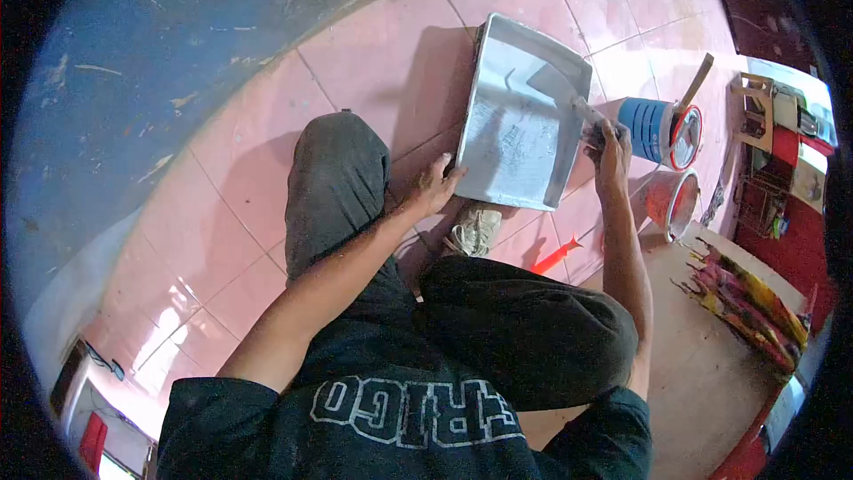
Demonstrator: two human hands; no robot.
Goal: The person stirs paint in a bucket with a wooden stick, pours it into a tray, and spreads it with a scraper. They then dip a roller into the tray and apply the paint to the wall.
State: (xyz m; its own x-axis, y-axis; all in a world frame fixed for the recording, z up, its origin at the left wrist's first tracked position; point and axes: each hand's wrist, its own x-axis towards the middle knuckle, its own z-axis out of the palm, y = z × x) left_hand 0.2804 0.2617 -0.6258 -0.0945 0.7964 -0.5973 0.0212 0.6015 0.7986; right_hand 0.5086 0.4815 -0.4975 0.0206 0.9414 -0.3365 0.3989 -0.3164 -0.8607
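Note:
A metal paint tray (508, 156), its inside coated with pale grey-white paint, sits tilted in front of my knees. My left hand (435, 185) grips its near left rim with the fingertips at the edge. On the opposite side, my right hand (611, 158) is closed around a small flat scraper (583, 112). The scraper's pale blade overlaps the tray's right rim, while its handle is mostly hidden in my fingers. Just right of that hand stands a blue and white paint bucket (644, 127) with a wooden stick (697, 80) in it.
A second, paint-stained bucket (671, 200) stands nearer me. A red-orange plastic piece (557, 255) lies on the pink tiles (249, 178) by my shoe (475, 229). Colourful cloth (746, 302) lies at the right. A scuffed blue wall (133, 80) rises at the left, and a wooden stool (755, 111) stands far right.

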